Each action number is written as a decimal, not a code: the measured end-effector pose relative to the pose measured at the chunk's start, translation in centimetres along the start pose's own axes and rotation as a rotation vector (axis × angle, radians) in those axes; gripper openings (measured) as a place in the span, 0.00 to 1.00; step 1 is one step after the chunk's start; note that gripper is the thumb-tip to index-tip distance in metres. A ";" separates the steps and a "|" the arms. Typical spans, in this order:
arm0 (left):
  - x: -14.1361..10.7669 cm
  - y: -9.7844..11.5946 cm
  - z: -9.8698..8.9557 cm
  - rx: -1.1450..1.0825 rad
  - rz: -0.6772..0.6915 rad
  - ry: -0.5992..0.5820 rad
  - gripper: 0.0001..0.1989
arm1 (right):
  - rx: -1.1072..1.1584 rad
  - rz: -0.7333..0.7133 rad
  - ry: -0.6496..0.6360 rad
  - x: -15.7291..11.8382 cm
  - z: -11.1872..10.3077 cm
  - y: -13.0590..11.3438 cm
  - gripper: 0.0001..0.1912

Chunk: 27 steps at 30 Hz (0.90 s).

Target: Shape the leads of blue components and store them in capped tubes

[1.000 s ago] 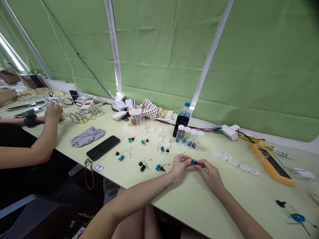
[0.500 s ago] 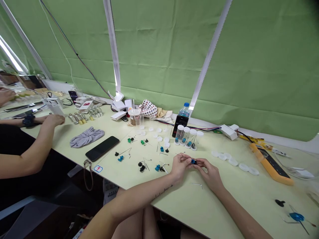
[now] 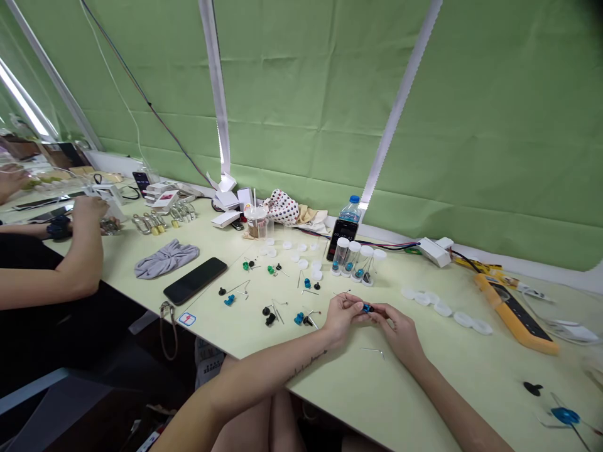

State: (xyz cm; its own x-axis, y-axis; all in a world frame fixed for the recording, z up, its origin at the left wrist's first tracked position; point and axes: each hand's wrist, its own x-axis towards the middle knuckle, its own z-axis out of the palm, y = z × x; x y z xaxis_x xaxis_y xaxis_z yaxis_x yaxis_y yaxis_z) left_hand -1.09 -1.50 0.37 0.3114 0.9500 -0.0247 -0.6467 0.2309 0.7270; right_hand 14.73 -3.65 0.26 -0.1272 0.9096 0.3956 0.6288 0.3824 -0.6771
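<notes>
The piece in work is a small blue-and-black part (image 3: 366, 307), held between the person's two hands over the worktop (image 3: 348, 389), inward from its near edge. Its blue side is bright and glossy, lying toward the left hand (image 3: 342, 319); its dark end faces the right hand (image 3: 399, 326). The fingers cover most of it, so its full shape cannot be made out. The left hand grasps it between thumb and fingers, and the right hand pinches the dark end with its fingertips.

A thin, silvery bent rod (image 3: 374, 350) lies between the hands and the worktop's near edge. Left of the hands sits a loose blue part (image 3: 299, 318), knobbly and shiny, with a black piece (image 3: 307, 321) beside it. Toward the far edge stand four clear tubes (image 3: 353, 254) with white caps, blue pieces showing inside some.
</notes>
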 end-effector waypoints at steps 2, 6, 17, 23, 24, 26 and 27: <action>0.0 0.1 0.1 0.001 0.011 0.016 0.20 | -0.002 0.000 0.024 0.0 0.1 0.1 0.15; -0.1 0.3 0.2 0.028 0.034 0.050 0.19 | 0.008 -0.027 0.052 0.0 0.2 0.2 0.15; -0.1 0.1 0.0 0.015 0.003 -0.020 0.20 | 0.036 0.019 -0.023 0.0 0.0 0.8 0.14; 0.0 0.1 -0.1 0.012 0.007 -0.015 0.21 | 0.043 0.009 -0.016 0.0 0.0 0.5 0.13; 0.0 0.1 0.0 0.008 0.007 -0.011 0.20 | 0.054 0.015 -0.006 0.0 0.0 0.5 0.13; 0.0 0.1 0.0 0.002 0.008 -0.005 0.21 | 0.075 0.023 0.013 0.0 0.1 0.4 0.13; 0.0 0.1 0.0 0.002 0.006 -0.005 0.21 | 0.079 0.023 0.018 -0.1 0.1 0.4 0.13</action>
State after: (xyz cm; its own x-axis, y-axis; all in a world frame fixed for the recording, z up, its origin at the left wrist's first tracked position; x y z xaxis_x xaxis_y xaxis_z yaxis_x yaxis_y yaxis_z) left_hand -1.16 -1.48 0.47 0.3110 0.9503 -0.0165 -0.6473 0.2245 0.7285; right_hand 14.93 -3.56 -0.05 -0.0989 0.9156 0.3897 0.5686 0.3734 -0.7330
